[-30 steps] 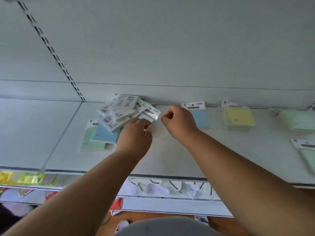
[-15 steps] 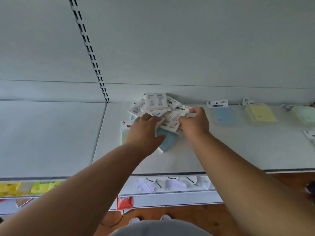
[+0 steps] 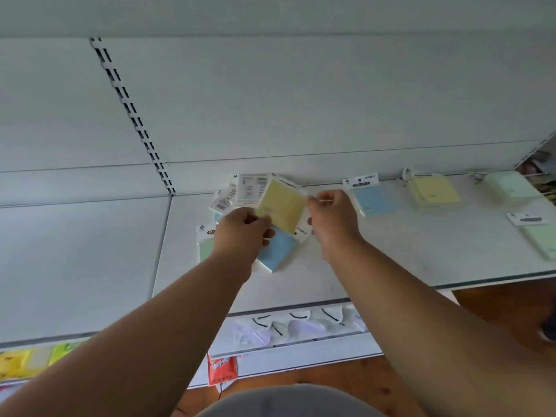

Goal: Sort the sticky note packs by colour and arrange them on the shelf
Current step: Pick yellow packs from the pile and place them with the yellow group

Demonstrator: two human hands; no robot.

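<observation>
My left hand (image 3: 240, 233) and right hand (image 3: 331, 218) each pinch an edge of a yellow pack (image 3: 281, 209), lifted above the mixed pile (image 3: 249, 194) on the shelf (image 3: 391, 266), left of the sorted blue pack (image 3: 374, 200).

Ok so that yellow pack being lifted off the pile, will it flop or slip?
The yellow pack looks like a flat square pad that keeps its shape while the left hand pinches one corner, so probably fairly stiff and light. Its wrapper looks glossy, so it may slip.
</observation>
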